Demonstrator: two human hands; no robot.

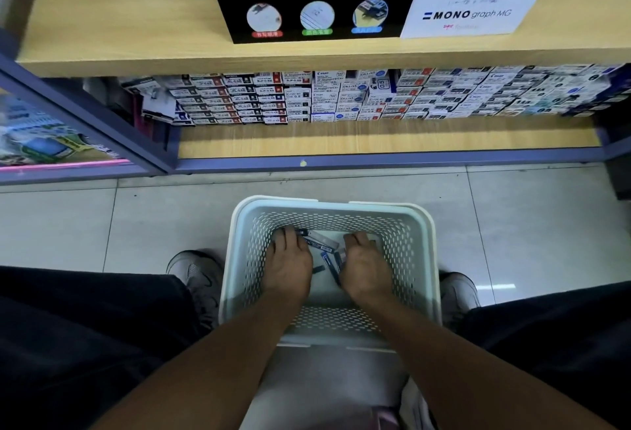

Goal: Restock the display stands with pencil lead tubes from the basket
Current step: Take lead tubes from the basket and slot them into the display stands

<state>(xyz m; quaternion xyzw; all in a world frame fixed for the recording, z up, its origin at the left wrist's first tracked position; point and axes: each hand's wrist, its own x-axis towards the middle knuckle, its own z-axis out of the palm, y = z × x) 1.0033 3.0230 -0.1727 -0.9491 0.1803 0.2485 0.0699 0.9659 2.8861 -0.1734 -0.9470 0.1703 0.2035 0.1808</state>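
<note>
Down on the floor tiles between our shoes sits the pale perforated basket [423,259], and both our hands are inside it, palms down. Our left hand [288,264] lies over the left part of the basket's bottom, fingers reaching forward onto a pencil lead tube; whether its grip has closed on anything we cannot tell, since the fingertips are hidden by the hand itself. Our right hand [367,267] lies just beside it on the right, fingers bent downward over the bottom, and its grip is equally unclear. Between and just ahead of the two hands lie the loose pencil lead tubes [321,241], dark and clear ones scattered at different angles. Up on the wooden shelf [136,19] stands the black display stand [307,19], its slots filled with upright tubes marked 0.7 and 0.5, and touching its right side is the white display stand [467,14] marked MONO graph MG. Below that shelf, small boxes [341,95] are stacked in rows.
</note>
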